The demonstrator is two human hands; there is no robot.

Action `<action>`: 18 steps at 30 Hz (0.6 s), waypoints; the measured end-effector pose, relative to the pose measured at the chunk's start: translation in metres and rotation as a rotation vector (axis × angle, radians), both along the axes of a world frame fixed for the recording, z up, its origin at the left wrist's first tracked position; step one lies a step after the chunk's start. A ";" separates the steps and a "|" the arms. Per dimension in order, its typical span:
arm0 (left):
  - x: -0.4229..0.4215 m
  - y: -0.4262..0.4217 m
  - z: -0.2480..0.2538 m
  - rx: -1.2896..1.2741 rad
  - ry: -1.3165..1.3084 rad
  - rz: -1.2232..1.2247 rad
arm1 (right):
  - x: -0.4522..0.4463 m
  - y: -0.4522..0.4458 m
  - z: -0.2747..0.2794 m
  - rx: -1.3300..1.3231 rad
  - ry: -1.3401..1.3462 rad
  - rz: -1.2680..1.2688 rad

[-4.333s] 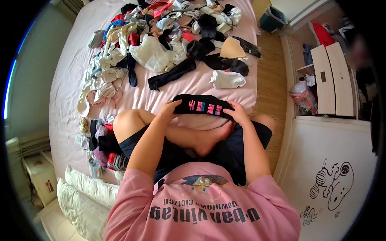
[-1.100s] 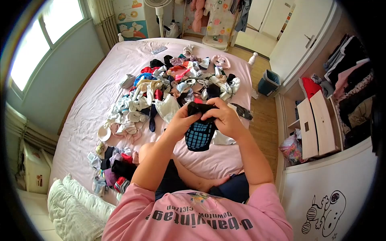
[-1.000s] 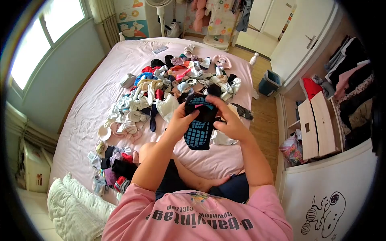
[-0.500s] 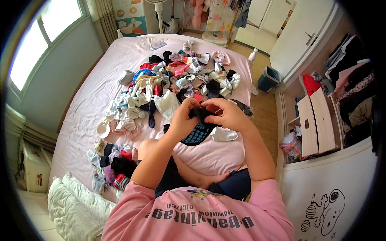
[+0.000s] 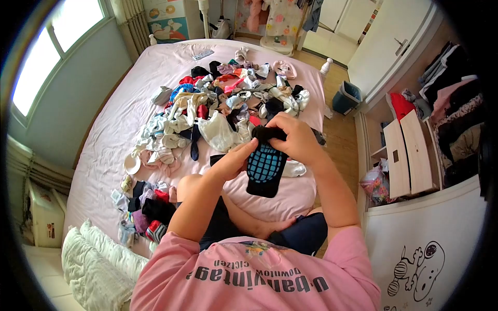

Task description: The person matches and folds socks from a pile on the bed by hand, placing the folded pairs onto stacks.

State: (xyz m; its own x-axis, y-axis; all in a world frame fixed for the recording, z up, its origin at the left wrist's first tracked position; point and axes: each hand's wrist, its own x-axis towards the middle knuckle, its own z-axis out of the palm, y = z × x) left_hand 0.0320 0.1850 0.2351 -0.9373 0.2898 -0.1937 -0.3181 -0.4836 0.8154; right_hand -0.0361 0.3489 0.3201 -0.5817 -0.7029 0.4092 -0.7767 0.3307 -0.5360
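A black sock [image 5: 266, 171] with a blue grid of grip pads on its sole hangs between my hands, its lower end pointing toward my lap. My left hand [image 5: 234, 160] pinches its left edge. Near the dark top, my right hand [image 5: 293, 137] has its fingers closed around the fabric. Beyond them spreads a big mixed pile of socks and small clothes [image 5: 207, 114] on the pink bed sheet [image 5: 109, 140]. A smaller heap of dark, red and purple pieces [image 5: 148, 207] lies to the left of my knee. A white piece of cloth [image 5: 294, 168] lies partly hidden behind my right wrist.
White pillows [image 5: 98, 259] rest at the bed's lower left corner. To the right stand an open wardrobe with hanging clothes [image 5: 456, 119], wooden drawers [image 5: 410, 155] and a blue bin [image 5: 346, 98] on the floor. A window [image 5: 44, 57] is at the left.
The sock, bunched up between both hands before, now hangs stretched out with its gripped sole showing. My left hand has moved lower along its side; my right hand stays at the top.
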 end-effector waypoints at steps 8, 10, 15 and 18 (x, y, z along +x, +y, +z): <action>0.000 0.005 -0.002 0.196 -0.095 0.012 | 0.015 -0.013 -0.033 -0.001 0.721 0.022; -0.001 0.004 -0.011 0.186 -0.122 0.024 | 0.014 -0.011 -0.036 0.036 0.580 0.067; 0.004 0.000 -0.015 0.150 -0.001 0.112 | 0.011 0.008 -0.040 -0.119 -0.114 0.132; -0.001 -0.005 -0.019 0.114 0.116 0.140 | 0.010 0.009 -0.052 -0.372 -0.481 0.055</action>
State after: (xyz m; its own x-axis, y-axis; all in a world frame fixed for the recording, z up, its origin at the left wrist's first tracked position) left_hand 0.0307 0.1801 0.2162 -0.9842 0.1686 -0.0550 -0.1478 -0.6082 0.7799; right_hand -0.0257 0.3575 0.2684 -0.7291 -0.5979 0.3330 -0.4292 0.0204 -0.9030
